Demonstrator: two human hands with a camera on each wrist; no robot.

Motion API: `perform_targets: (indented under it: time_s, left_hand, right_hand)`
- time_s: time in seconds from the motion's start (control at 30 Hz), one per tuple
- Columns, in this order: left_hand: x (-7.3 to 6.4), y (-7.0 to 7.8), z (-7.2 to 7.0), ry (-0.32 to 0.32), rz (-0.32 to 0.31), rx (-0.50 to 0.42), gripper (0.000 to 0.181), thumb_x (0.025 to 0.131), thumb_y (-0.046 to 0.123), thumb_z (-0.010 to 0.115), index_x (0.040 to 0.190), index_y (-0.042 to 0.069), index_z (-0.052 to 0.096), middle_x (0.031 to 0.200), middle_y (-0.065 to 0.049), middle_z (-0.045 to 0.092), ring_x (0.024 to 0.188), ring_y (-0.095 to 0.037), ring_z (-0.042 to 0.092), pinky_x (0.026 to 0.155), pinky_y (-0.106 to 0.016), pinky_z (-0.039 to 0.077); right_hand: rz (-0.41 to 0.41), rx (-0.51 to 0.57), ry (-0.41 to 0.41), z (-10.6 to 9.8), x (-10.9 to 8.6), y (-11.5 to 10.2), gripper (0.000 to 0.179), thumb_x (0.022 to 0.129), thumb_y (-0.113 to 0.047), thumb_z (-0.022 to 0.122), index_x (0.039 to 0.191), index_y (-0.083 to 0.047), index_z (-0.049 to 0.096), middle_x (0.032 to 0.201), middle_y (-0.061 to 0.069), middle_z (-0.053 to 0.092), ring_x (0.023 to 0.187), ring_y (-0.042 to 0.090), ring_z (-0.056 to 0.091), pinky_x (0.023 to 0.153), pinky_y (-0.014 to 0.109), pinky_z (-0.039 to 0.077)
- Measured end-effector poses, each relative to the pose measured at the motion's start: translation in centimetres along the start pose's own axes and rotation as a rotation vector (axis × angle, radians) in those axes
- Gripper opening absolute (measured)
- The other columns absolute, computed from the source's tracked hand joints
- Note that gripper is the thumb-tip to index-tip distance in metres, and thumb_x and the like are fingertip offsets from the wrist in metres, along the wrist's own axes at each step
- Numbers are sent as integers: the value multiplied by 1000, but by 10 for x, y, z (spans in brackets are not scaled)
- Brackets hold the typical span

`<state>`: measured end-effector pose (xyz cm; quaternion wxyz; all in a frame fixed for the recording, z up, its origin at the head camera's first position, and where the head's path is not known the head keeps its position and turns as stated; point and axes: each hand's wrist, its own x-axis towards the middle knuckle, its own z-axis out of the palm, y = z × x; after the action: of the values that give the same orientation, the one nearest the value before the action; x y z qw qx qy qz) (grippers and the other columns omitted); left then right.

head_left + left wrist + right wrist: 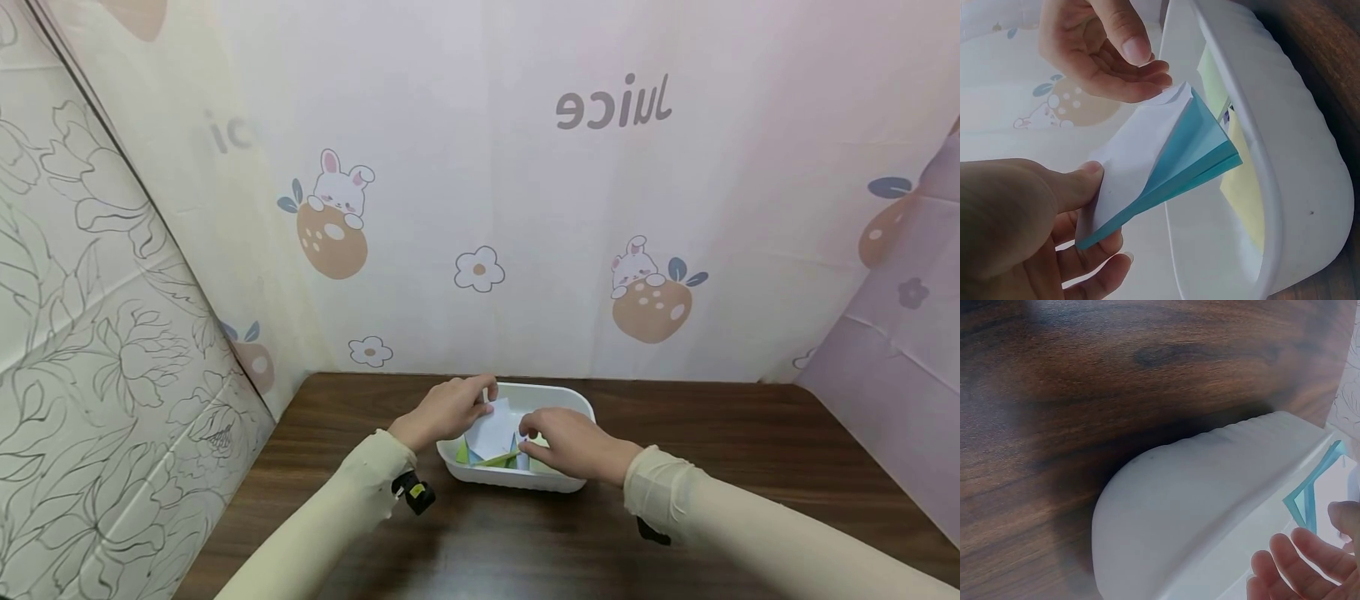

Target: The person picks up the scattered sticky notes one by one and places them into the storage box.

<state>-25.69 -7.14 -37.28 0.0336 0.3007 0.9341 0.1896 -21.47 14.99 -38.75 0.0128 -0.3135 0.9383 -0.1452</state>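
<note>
A small stack of sticky-note-like paper (1132,147), white on its face and teal along its edges, is pinched between the thumb and fingers of my left hand (448,410). In the left wrist view its teal layers fan apart at one end. The stack is held over a white plastic basin (506,478). My right hand (576,443) is at the stack's far end, fingers loosely bent and thumb apart. Its fingertips are close to the white sheet's corner; I cannot tell whether they touch. Inside the basin lie a yellow paper (1242,194) and a pale green paper (1211,81).
The basin stands on a dark brown wooden table (480,546), near its back edge. Behind it hangs a light curtain (420,200) printed with rabbits and fruit. A flower-patterned sheet (112,358) borders the left side.
</note>
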Motion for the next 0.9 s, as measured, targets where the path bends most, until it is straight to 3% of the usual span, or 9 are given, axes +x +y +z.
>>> perform_targets:
  time_s: [0.63,0.9]
  left_hand:
    - [12,-3,15,-31,-23,-2,6,101,20,61,106,20,57,94,-1,71,75,-9,58,66,-26,47]
    - [16,-4,20,-35,-2,2,6,101,20,62,105,19,58,91,0,68,75,-10,56,65,-25,46]
  right_hand:
    - [41,10,-35,7,3,15,14,95,-25,70,101,-13,73,93,-2,71,86,12,65,76,36,54]
    - [60,26,-49,11,5,19,15,95,-23,70,102,-11,73,91,-1,71,83,13,64,74,37,53]
